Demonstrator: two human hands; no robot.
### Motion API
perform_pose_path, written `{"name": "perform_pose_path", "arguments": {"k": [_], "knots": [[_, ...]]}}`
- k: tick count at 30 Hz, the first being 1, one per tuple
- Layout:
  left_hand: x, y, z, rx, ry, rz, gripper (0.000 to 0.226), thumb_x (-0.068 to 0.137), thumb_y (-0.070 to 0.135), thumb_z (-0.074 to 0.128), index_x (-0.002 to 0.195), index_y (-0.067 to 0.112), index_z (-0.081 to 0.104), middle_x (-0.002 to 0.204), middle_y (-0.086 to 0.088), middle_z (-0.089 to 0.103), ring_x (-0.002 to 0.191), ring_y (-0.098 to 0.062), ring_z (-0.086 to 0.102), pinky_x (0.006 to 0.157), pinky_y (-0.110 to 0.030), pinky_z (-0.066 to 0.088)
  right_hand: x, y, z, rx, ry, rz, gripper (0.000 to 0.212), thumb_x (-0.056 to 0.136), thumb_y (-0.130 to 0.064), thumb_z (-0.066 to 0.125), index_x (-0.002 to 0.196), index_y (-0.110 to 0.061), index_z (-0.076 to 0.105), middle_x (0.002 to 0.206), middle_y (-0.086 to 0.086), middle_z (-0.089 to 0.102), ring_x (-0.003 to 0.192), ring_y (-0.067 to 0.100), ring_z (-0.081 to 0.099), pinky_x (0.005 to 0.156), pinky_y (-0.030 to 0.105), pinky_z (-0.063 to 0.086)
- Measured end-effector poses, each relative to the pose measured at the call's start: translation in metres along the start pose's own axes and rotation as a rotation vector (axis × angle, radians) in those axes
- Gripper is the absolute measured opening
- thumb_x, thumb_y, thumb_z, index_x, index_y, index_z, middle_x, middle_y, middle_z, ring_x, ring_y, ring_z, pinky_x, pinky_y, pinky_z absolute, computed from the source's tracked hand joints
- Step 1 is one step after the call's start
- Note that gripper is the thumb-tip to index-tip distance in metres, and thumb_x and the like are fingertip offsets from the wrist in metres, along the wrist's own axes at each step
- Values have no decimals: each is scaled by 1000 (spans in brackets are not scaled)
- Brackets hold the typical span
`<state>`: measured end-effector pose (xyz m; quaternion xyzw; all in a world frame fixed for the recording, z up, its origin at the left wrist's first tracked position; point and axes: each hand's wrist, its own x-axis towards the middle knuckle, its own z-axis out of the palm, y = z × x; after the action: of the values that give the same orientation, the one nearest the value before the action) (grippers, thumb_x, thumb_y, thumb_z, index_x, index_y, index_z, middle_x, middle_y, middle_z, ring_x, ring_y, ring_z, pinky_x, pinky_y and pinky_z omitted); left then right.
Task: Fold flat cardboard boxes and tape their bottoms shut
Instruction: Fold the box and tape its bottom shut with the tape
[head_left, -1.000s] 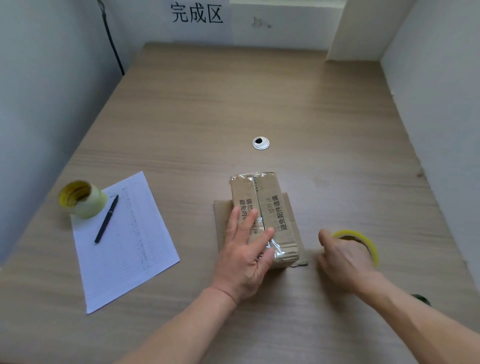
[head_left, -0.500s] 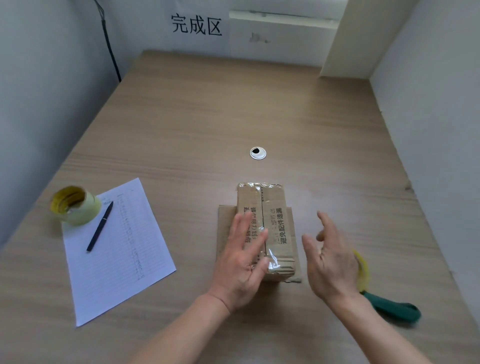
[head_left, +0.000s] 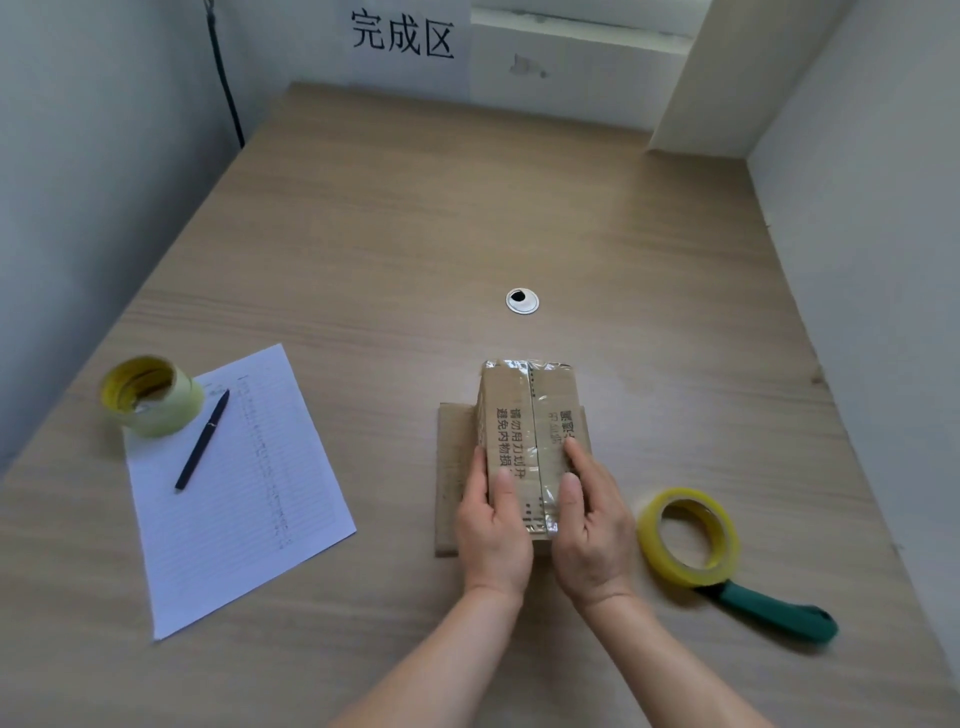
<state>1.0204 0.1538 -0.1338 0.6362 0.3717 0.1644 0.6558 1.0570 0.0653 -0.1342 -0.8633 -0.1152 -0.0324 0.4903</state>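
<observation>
A small brown cardboard box (head_left: 530, 410) stands on the wooden table (head_left: 415, 218), its taped bottom facing up with clear tape along the centre seam. Its lower flaps spread flat on the table beneath it. My left hand (head_left: 493, 525) grips the box's near left side, thumb on top. My right hand (head_left: 589, 519) grips the near right side, thumb on the taped seam. A yellow tape roll on a green-handled dispenser (head_left: 691, 540) lies on the table just right of my right hand.
A second yellowish tape roll (head_left: 150, 395) sits at the left on the corner of a lined paper sheet (head_left: 244, 483), with a black pen (head_left: 202, 441) across it. A round cable grommet (head_left: 522, 300) is beyond the box. Walls enclose the table on the left, back and right.
My right hand let go of the tape dispenser, left it on the table and moved onto the box. My left hand shifted from lying flat on top to holding the box's left side.
</observation>
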Motion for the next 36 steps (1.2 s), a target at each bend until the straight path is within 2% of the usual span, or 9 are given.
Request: {"name": "perform_pose_path", "arguments": {"k": [5, 9, 13, 19, 23, 27, 31, 33, 36], "knots": [[10, 14, -26, 339, -235, 217, 68, 97, 39, 53, 153, 17, 23, 149, 4, 44, 136, -12, 41, 103, -14, 30, -3, 3, -5, -23, -59, -3, 47, 91, -23, 46, 134, -10, 57, 132, -7, 55, 123, 16, 55, 107, 27, 38], [88, 55, -6, 593, -265, 350, 77, 97, 46, 50, 156, 19, 9, 165, -5, 0, 150, -16, 6, 115, -28, 16, 1, -2, -1, -59, -90, 62, 44, 93, -14, 50, 136, -13, 55, 130, -9, 55, 122, 14, 54, 106, 21, 36], [112, 54, 20, 857, -408, 330, 62, 101, 39, 42, 153, 17, 17, 163, -8, -8, 142, -29, 29, 105, -38, 35, 7, -7, -18, -10, -237, 148, 44, 89, -18, 57, 127, -37, 49, 125, -10, 60, 114, 14, 57, 98, 37, 46], [113, 42, 23, 791, -310, 335, 49, 102, 37, 39, 149, 26, 32, 164, -7, 5, 135, -26, 40, 100, -35, 38, 120, -16, -7, -234, -350, 83, 46, 101, -43, 35, 146, -36, 36, 155, -2, 35, 145, 12, 25, 111, 30, 26], [123, 50, 26, 667, -193, 233, 23, 99, 36, 46, 109, 27, 65, 120, -5, 65, 114, -26, 56, 85, -32, 43, 147, -11, 29, -241, -402, 194, 34, 99, -43, 43, 92, -18, 65, 96, 2, 69, 98, 26, 60, 79, 35, 45], [138, 60, 37, 814, -72, 220, 40, 95, 44, 45, 67, 16, 48, 85, -10, 67, 84, -34, 58, 62, -34, 31, 150, -2, 35, -194, -314, 201, 40, 96, -46, 49, 76, -14, 61, 70, -1, 63, 76, 23, 57, 67, 35, 43], [137, 55, 31, 712, -162, 148, 22, 94, 43, 55, 103, 25, 64, 115, -3, 68, 110, -27, 60, 79, -32, 42, 146, 6, 33, -74, -323, 229, 29, 99, -42, 46, 98, -22, 68, 94, -10, 69, 94, 16, 60, 79, 30, 44], [127, 53, 14, 375, -264, -56, 67, 88, 37, 69, 146, 23, 38, 141, 3, 50, 131, -16, 48, 108, -35, 39, 143, 8, 33, 55, -311, 291, 36, 100, -41, 45, 131, -26, 57, 117, -16, 57, 112, 7, 52, 95, 24, 37], [94, 36, 0, 27, -360, -195, 51, 93, 24, 65, 140, 19, 45, 130, -4, 63, 116, -22, 63, 101, -46, 49, 143, 10, 35, 150, -227, 350, 31, 102, -38, 43, 117, -20, 63, 103, -19, 61, 106, 11, 58, 88, 25, 41]]}}
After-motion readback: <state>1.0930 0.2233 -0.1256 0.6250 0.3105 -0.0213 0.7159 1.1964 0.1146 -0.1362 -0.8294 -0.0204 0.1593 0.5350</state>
